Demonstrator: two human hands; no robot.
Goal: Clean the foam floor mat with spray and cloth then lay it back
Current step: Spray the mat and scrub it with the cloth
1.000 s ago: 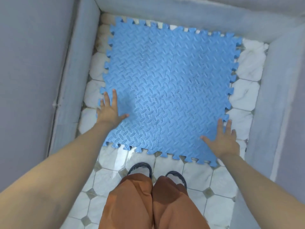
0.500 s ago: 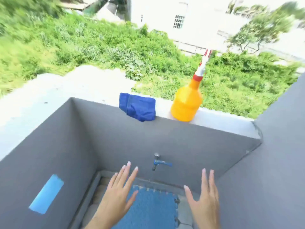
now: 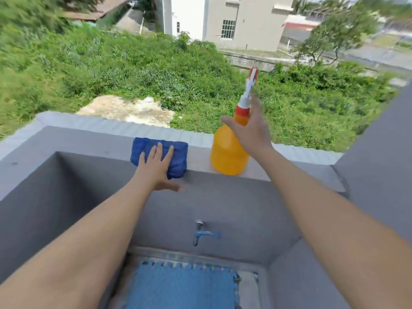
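A folded dark blue cloth (image 3: 172,150) lies on top of the grey wall ledge (image 3: 93,141). My left hand (image 3: 156,168) rests flat on it, fingers spread, not closed around it. To its right an orange spray bottle (image 3: 225,150) with a red collar and white nozzle stands upright on the ledge. My right hand (image 3: 250,130) is open against the bottle's neck and shoulder, fingers extended upward. The blue foam mat (image 3: 178,288) lies on the floor far below, between my arms.
A blue tap (image 3: 204,234) sticks out of the grey wall below the ledge. Grey walls close in on the left and right. Beyond the ledge the ground drops to grass, bushes and buildings.
My view rose from the mat on the floor to the ledge. Both hands lifted off the mat and reached up, the left onto the cloth, the right to the bottle.
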